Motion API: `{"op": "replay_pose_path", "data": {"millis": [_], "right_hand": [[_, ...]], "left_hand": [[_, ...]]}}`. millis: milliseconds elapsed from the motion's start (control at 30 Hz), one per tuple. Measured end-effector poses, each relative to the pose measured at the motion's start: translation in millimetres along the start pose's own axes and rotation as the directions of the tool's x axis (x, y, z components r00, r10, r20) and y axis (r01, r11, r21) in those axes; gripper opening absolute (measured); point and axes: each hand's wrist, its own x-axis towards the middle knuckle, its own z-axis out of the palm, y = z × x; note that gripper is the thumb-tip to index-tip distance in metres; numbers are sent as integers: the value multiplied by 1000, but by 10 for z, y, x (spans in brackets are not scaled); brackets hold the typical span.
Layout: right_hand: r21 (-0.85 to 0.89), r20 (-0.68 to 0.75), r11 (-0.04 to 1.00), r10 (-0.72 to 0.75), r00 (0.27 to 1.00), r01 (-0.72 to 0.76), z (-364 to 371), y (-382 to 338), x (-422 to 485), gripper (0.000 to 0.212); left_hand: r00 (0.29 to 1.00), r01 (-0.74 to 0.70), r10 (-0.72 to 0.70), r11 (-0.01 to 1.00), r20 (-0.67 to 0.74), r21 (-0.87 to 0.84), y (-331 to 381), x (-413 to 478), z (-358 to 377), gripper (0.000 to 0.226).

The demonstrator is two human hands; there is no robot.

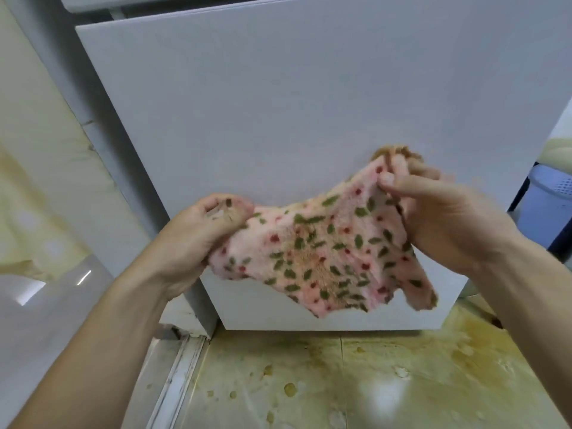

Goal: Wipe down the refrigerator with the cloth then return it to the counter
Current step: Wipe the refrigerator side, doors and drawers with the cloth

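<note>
A pink cloth with green leaves and red dots hangs stretched between both hands, in front of the lower part of the white refrigerator door. My left hand pinches the cloth's left corner. My right hand grips its upper right edge, where the cloth is bunched between thumb and fingers. The cloth's middle looks stained brownish. Its lower edge dangles free above the floor. The counter is not in view.
The floor below the refrigerator is stained yellow with several spots. A metal threshold strip runs at lower left. A pale blue perforated bin stands at the right edge. A yellowish wall is on the left.
</note>
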Motion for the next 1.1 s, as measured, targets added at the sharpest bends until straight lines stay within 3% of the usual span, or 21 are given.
{"op": "replay_pose_path", "data": {"millis": [67, 167, 200, 267, 367, 433, 500, 633, 700, 767, 867, 967, 1100], "right_hand": [[-64, -157, 974, -225, 962, 217, 31, 11, 14, 32], [-354, -302, 852, -495, 815, 387, 96, 17, -1, 33], [-430, -324, 818, -535, 780, 382, 108, 26, -8, 30], [-560, -352, 758, -583, 733, 334, 129, 34, -22, 22], [-600, -402, 769, -530, 746, 223, 97, 30, -33, 6], [-539, -466, 823, -470, 750, 181, 38, 40, -16, 16], [-518, -515, 844, -438, 736, 140, -1, 25, -19, 20], [-392, -572, 912, -348, 743, 125, 50, -59, -38, 16], [-306, -567, 944, -286, 773, 125, 29, -107, -17, 13], [-261, -534, 956, -257, 805, 132, -5, -128, -23, 9], [-360, -468, 912, -358, 808, 195, -60, -120, -36, 14], [-369, -433, 892, -413, 802, 260, -88, -136, -19, 12], [-365, -206, 905, -306, 929, 217, -175, -171, -24, 45]], "left_hand": [[992, -119, 122, 981, 11, -154, 11, -52, -44, 65], [969, -233, 244, 948, 24, -218, 1, -96, -71, 75], [966, -255, 258, 954, 4, -156, 1, -104, -61, 70], [943, -305, 317, 945, -97, 121, 1, -102, -32, 57], [844, -322, 480, 809, -237, 491, -28, -101, 23, 37], [777, -324, 550, 766, -306, 556, -47, -88, 4, 27], [763, -308, 543, 782, -350, 541, -54, -75, -8, 23], [804, -230, 413, 879, -427, 418, 45, -102, 62, 17], [873, -127, 223, 963, -433, 239, 122, -93, 64, 17], [957, -39, 36, 999, -287, -7, 203, -98, 36, 26], [998, -24, 16, 992, -58, -127, 243, -123, -31, 51], [989, -82, 99, 985, -108, 154, 219, -128, -35, 50], [929, -137, 265, 894, -257, 426, 162, -92, -100, 35]]}}
